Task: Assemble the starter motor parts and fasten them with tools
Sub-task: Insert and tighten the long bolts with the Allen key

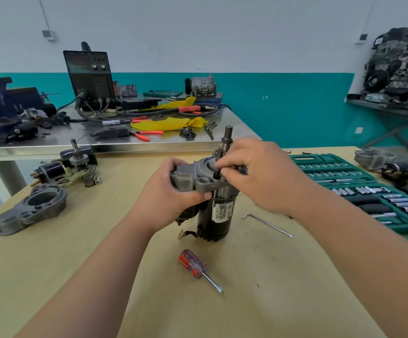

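Starter motor (216,215) stood upright mid-worktop (100,264). My left hand (171,189) gripped its housing (198,178); my right hand (259,172) pinched a small dark part (216,173) on top. Screwdriver (195,267) lay at 6, hex key (267,224) at 3, both clear of the motor.

Bright, even, diffuse light from above fills the room. Shadows on the near table (76,264) are faint and soft-edged: a pale one around the base of the motor (216,215), thin ones beside the screwdriver (199,269) and hex key (267,225). The far steel table (124,145) shows a bright sheen along its front edge and hazy reflections on top. The right hand (259,176) is slightly smeared by motion blur, while the motor's label stays fairly sharp. Wide-angle distortion stretches both forearms at the near edge and bows the teal wall band (295,106). The socket set (368,191) and engine (400,69) at the right edge look soft.
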### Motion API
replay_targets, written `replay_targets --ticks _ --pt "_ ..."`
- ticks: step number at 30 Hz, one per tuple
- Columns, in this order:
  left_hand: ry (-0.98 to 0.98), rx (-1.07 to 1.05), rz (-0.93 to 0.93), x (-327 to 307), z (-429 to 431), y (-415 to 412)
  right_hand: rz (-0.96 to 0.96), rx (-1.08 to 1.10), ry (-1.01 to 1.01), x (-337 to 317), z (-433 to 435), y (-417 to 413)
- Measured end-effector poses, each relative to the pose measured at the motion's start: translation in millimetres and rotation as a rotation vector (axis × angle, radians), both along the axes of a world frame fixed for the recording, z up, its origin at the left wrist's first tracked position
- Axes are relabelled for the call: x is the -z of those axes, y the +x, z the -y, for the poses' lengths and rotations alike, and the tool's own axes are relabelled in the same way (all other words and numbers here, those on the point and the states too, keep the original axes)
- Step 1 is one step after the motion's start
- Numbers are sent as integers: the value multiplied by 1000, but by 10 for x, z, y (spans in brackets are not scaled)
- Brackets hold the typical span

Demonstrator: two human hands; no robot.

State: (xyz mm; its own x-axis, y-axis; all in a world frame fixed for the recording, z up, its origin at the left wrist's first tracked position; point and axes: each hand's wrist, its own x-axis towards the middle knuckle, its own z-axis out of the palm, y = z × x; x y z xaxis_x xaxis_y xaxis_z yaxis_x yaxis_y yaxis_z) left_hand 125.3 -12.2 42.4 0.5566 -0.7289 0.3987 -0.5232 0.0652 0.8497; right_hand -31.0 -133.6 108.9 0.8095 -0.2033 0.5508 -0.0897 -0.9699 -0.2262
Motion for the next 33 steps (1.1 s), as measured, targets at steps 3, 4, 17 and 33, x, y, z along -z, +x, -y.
replay_targets --ticks 3,4,17,33 --pt "2 -7 -3 -19 14 -19 74 10 -16 85 -30 0" --pt "3 -8 -5 -26 18 -28 84 9 -17 103 -30 -6" --pt "36 -110 26 -66 51 -188 -129 81 125 -170 42 -33" --pt "-1 -287 31 7 93 -370 -217 315 -60 -198 -123 12"
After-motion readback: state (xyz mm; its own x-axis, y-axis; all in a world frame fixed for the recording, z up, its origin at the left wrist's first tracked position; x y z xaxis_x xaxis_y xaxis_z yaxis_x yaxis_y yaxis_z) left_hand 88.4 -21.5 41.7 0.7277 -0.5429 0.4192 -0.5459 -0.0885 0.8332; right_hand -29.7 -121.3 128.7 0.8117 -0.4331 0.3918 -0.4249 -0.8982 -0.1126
